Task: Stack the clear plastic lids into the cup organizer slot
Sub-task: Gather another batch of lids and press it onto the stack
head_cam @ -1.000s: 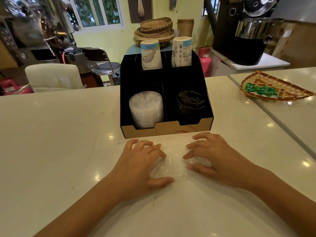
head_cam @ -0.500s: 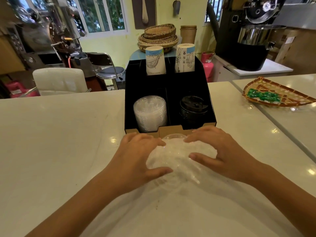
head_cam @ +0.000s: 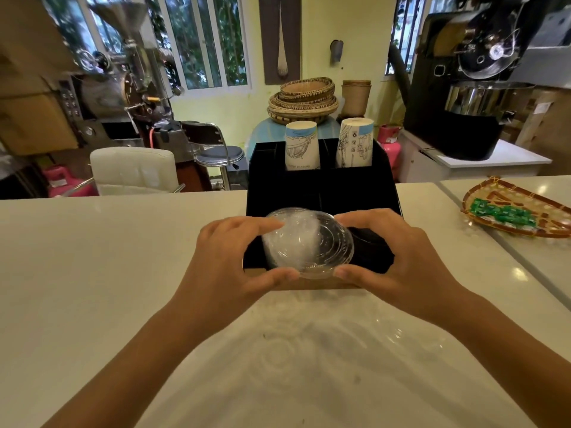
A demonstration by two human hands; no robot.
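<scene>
A stack of clear plastic lids [head_cam: 309,242] is held up between both hands, in front of the black cup organizer [head_cam: 321,186] and over its front left slot. My left hand [head_cam: 234,257] grips the stack's left side with thumb below and fingers above. My right hand [head_cam: 398,257] grips its right side the same way. The lids that stand in the front left slot are hidden behind the held stack. Black lids [head_cam: 367,239] in the front right slot show partly behind my right hand.
Two stacks of paper cups [head_cam: 302,145] stand in the organizer's back slots. A woven tray with green packets [head_cam: 519,211] lies on the white counter [head_cam: 92,273] at the right. A seam runs across the counter on the right.
Both hands have gathered the clear lids from the counter, lifted them and carried them forward over the organizer's front edge.
</scene>
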